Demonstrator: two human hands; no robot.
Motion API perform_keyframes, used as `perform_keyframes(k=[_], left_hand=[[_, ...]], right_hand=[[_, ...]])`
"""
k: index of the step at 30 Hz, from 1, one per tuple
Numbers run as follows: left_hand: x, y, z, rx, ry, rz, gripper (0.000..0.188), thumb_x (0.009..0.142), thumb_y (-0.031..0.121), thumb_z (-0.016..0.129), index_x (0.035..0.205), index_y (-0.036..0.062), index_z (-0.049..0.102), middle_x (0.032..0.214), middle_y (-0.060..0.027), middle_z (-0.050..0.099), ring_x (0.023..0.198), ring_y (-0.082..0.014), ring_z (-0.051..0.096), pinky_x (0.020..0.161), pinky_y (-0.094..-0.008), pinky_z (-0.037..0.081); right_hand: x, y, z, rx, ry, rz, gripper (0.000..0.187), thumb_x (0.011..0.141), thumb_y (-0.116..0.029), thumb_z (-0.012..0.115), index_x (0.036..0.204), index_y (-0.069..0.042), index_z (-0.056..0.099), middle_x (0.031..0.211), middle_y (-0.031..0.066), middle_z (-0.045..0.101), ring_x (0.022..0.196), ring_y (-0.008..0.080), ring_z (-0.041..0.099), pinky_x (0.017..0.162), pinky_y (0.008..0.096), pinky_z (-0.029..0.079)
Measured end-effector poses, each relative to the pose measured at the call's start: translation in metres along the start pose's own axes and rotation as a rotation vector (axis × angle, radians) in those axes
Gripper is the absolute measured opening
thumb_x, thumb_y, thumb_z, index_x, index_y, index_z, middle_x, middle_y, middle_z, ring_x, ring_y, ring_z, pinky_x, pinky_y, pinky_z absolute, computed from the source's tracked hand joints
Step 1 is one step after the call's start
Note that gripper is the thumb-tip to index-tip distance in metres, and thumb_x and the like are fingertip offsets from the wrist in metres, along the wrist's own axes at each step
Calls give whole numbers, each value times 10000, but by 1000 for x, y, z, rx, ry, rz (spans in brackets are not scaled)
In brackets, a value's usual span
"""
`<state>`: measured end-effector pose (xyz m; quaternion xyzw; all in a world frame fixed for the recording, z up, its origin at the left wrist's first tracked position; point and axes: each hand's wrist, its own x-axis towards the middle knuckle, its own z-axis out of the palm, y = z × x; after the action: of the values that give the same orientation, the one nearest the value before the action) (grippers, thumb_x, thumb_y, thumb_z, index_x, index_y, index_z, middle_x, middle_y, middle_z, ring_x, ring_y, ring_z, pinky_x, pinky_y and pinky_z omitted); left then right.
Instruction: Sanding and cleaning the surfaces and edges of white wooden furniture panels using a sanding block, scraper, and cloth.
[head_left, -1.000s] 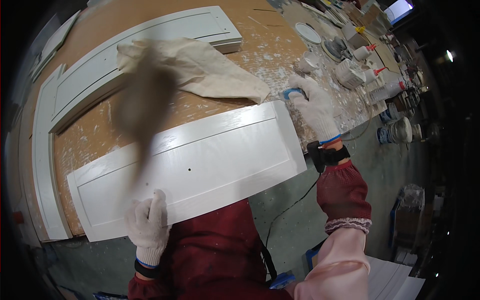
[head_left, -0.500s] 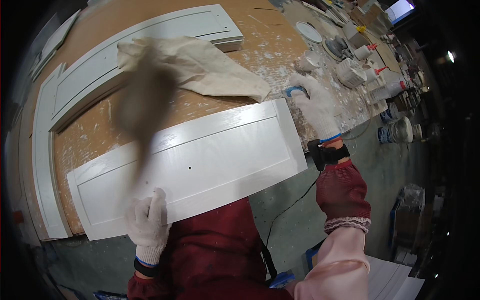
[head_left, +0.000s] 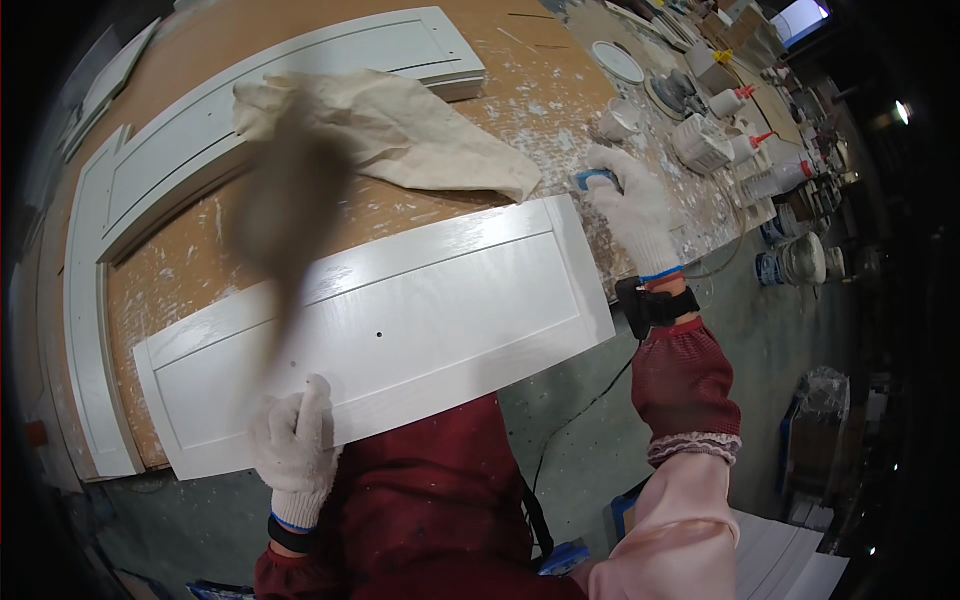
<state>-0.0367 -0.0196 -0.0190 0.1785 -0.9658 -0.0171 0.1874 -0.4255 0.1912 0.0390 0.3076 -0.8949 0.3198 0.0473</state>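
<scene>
A white framed panel (head_left: 450,310), like a cabinet door, lies slanted across the near edge of the workbench, with small dark holes in its face. My left hand (head_left: 297,440), in a white knit glove, grips its near edge at the left, fingers on top. My right hand (head_left: 632,205), gloved alike, is beyond the panel's right end, low over the paint-spattered bench. Its fingers are curled round a small blue object (head_left: 597,177), mostly hidden by the glove. A cream cloth (head_left: 430,140) lies crumpled behind the panel. A blurred dark smear hides part of the panel's left half.
More white panels (head_left: 400,50) are stacked at the back and left of the workbench (head_left: 540,90). At the right stand a plastic cup (head_left: 619,121), a sander (head_left: 673,97), a white tub (head_left: 702,145) and red-tipped bottles (head_left: 752,147). Paint buckets (head_left: 802,260) are beside the bench, right.
My right hand has shifted very slightly right with the blue object. My left hand, the panel and the cloth look the same.
</scene>
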Motion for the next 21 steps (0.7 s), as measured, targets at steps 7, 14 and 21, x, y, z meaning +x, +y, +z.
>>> perform_keyframes(k=[7,14,21], left_hand=[[1,1,0,11,16,7,598,674,197,758,1247,117,607,969,-46,544,874,-285,540,899,-470,499],[2,1,-1,29,8,9,593,678,218,755,1243,111,613,967,-47,546,861,-288,541,890,-476,499],[1,2,-2,24,7,3,599,661,213,762,1233,106,621,964,-45,551,857,-286,543,891,-477,498]], right_hand=[[-5,1,1,165,-43,54,291,873,-98,625,1150,-8,635,1008,117,687,918,185,641,834,279,492],[-3,6,6,102,-52,47,301,874,-108,632,1155,1,635,1075,138,685,974,209,649,873,295,492],[-5,9,6,118,-33,41,277,874,-107,634,1138,-24,645,1042,148,681,964,249,653,867,322,497]])
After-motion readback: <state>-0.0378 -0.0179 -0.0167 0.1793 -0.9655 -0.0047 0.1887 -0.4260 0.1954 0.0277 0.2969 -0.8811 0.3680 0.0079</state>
